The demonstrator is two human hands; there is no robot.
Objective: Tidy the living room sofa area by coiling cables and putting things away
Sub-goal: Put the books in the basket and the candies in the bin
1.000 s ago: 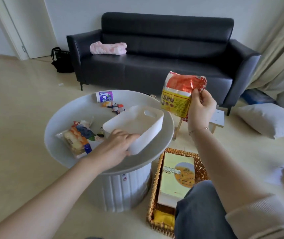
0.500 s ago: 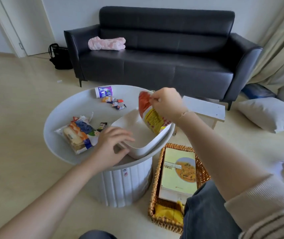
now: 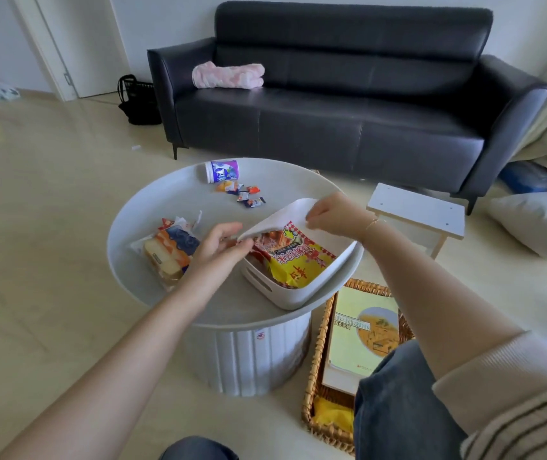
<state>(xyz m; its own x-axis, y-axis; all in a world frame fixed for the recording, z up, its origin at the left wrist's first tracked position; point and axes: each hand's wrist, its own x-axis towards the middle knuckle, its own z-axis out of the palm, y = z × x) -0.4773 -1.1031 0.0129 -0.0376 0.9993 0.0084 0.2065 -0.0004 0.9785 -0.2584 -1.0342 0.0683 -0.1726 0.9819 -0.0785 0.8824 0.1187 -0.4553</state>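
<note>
The round white bench (image 3: 165,207) at frame centre carries a bin (image 3: 315,280), bread pack (image 3: 169,250), cup (image 3: 222,171) and candies (image 3: 242,192).

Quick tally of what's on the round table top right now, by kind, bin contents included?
White bin: 1
Snack bag in the bin: 1
Bread pack: 1
Purple cup lying on its side: 1
Small wrapped candies: about 5, too small to count surely
Total: about 9
</note>
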